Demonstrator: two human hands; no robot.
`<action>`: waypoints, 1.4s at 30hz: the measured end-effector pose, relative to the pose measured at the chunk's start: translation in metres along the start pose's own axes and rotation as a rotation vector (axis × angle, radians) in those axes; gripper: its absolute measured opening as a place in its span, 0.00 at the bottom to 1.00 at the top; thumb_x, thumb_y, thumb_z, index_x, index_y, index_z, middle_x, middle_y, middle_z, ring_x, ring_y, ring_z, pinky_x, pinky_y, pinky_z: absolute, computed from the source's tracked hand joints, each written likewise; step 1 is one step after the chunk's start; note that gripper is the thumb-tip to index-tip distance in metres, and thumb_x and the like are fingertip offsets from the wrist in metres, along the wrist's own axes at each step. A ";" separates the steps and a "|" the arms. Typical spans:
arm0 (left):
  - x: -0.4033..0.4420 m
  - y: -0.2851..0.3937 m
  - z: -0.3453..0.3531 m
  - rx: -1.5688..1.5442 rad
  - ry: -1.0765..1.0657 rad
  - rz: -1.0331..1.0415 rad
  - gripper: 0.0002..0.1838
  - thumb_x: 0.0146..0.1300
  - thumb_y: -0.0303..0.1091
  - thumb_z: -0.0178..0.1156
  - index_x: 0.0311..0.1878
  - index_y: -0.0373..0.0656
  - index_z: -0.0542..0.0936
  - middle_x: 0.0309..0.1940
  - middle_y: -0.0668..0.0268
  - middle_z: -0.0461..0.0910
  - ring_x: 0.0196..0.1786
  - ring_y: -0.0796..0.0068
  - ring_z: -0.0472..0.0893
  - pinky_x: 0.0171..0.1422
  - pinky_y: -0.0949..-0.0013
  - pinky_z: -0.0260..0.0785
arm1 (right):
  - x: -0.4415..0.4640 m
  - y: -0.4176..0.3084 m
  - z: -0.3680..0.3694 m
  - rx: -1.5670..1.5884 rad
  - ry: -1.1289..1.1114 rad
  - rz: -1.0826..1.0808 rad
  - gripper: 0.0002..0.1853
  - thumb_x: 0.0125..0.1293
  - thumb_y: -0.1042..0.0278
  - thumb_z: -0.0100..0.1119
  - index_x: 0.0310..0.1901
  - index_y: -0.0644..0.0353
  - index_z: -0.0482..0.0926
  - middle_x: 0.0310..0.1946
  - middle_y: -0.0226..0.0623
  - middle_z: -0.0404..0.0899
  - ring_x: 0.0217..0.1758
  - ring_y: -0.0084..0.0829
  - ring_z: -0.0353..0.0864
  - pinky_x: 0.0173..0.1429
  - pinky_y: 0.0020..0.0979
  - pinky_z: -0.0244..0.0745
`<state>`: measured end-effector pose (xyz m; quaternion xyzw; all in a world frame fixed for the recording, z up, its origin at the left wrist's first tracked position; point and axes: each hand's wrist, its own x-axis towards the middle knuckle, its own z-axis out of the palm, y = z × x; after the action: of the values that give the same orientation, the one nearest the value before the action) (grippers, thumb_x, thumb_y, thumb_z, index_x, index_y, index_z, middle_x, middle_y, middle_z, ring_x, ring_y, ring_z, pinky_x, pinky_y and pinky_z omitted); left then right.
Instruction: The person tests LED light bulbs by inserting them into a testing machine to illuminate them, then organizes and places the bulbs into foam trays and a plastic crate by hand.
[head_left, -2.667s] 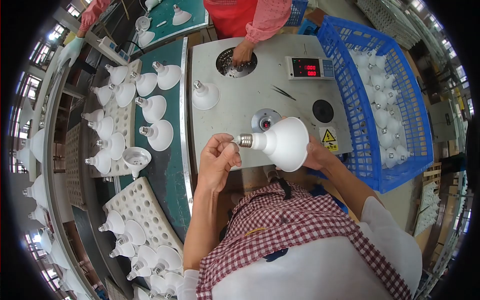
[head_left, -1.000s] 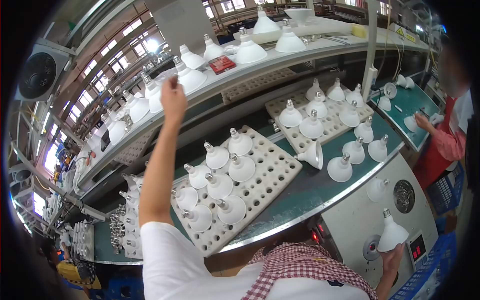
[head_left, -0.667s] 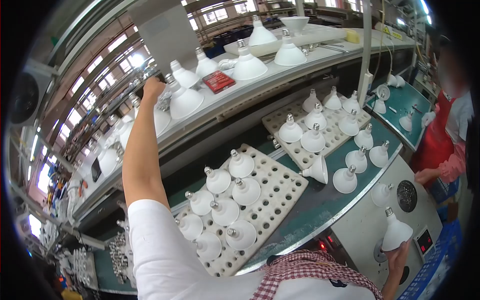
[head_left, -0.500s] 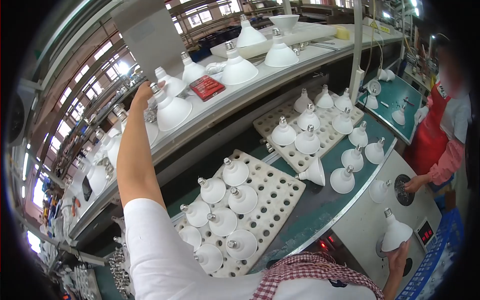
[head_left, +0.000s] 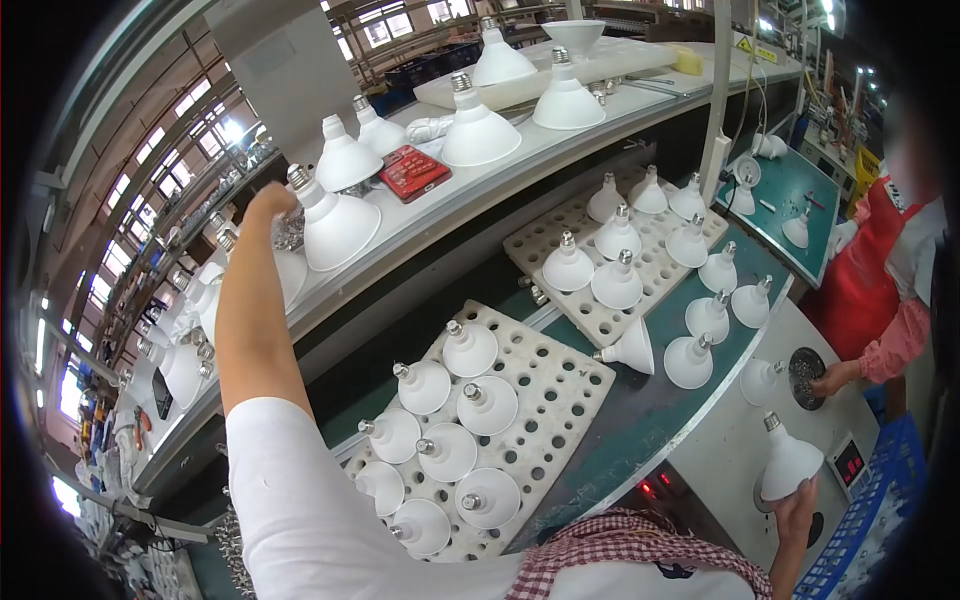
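Observation:
My right hand (head_left: 796, 512) grips a white cone-shaped lamp bulb (head_left: 791, 460) by its wide end, with the screw cap up, over the grey machine top. My left arm stretches up to the shelf. There my left hand (head_left: 272, 203) is beside a large white lamp bulb (head_left: 338, 232), and its fingers are hidden or blurred. Small metal parts (head_left: 289, 232) lie close by it, partly behind that bulb. Another bulb (head_left: 345, 160) and a red flat box (head_left: 412, 173) stand just to the right.
Two perforated white trays (head_left: 550, 400) hold several bulbs on the green bench (head_left: 590, 470). One bulb (head_left: 632, 347) lies on its side between them. A co-worker in a red apron (head_left: 850, 290) has a hand on a round black plate (head_left: 806, 378). A blue basket (head_left: 865, 510) sits at right.
My left hand has drawn back from beside the shelf bulbs' caps, down and to the left, toward the small metal parts. My right hand keeps its hold on the bulb.

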<state>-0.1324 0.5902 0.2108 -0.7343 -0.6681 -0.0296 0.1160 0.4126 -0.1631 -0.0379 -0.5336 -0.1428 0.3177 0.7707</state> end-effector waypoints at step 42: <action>-0.279 0.556 -0.199 -1.004 0.164 1.326 0.05 0.56 0.26 0.56 0.36 0.37 0.76 0.29 0.70 0.77 0.33 0.84 0.73 0.39 0.80 0.64 | -0.062 -0.034 -0.121 0.246 0.203 -0.069 0.45 0.42 0.52 0.69 0.59 0.55 0.55 0.54 0.37 0.64 0.53 0.38 0.71 0.44 0.44 0.77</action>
<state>0.4101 0.2321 0.2762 -0.9352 0.0056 -0.3030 -0.1832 0.4451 -0.2989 -0.0463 -0.4593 -0.0427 0.2506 0.8511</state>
